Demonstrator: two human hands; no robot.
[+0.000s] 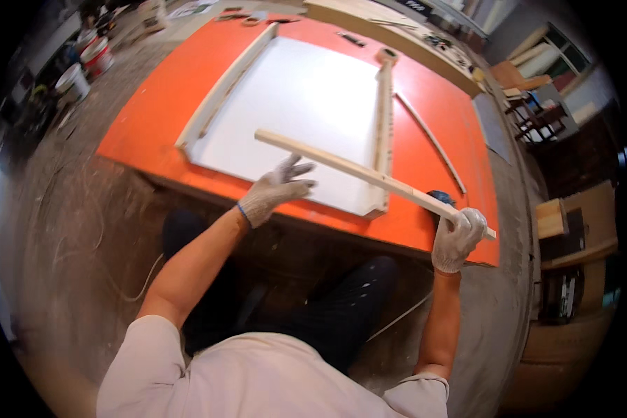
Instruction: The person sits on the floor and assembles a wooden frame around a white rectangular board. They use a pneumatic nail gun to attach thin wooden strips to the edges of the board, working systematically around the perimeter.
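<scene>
My right hand (pixel 460 239), in a white knit glove, is wrapped round one end of a long wooden strip (pixel 341 165). The strip slants up and left from it, passing over a white panel (pixel 306 83) that has wooden side rails. One rail (pixel 230 87) runs along the panel's left side, another (pixel 384 125) along its right. My left hand (pixel 280 187), gloved too, has its fingers apart beside the panel's near edge. It sits just below the strip's far part and holds nothing. A dark blue object (pixel 441 198) is partly hidden behind the strip near my right hand.
The panel lies on an orange tabletop (pixel 153 104). A thin strip (pixel 430 143) rests at its right, a tape roll (pixel 387 54) at the right rail's far end, and a dark tool (pixel 352 39) beyond the panel. Buckets (pixel 96 56) stand at far left, cardboard boxes (pixel 578 230) at right.
</scene>
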